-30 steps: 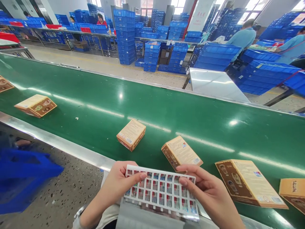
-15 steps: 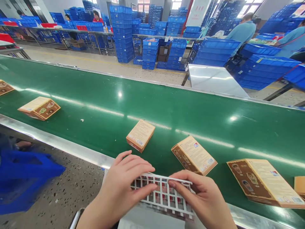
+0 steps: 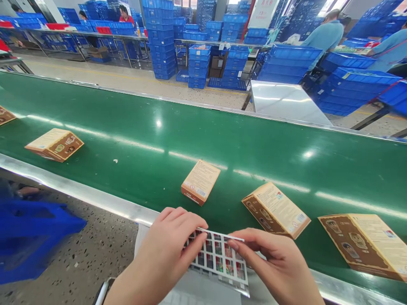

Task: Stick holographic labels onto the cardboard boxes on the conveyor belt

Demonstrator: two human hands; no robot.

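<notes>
A white grid-like tray (image 3: 219, 257) with rows of small rectangular cells is held between my hands at the near edge of the green conveyor belt. Red, green and dark bits show in the cells; I cannot make out what they are. At its left end, my left hand (image 3: 173, 245) grips it between thumb and fingers. My right hand (image 3: 270, 256) pinches the upper right edge with thumb and forefinger. Under the tray lies a pale flat surface (image 3: 203, 292), partly hidden by my hands. Just beyond my hands, a small brown-and-cream box (image 3: 201, 181) sits on the belt.
More brown-and-cream boxes, one at right centre (image 3: 276, 209), another further right (image 3: 365, 241) and one at left (image 3: 55, 145), ride the belt (image 3: 133, 123). A blue bag-like thing (image 3: 34, 241) is at lower left. Beyond stand stacked blue crates (image 3: 159, 42), a metal table (image 3: 286, 99) and people.
The boxes near my hands have shifted right along the belt. The tray has tilted and its right end has moved slightly left; my left fingers have closed in on its left end.
</notes>
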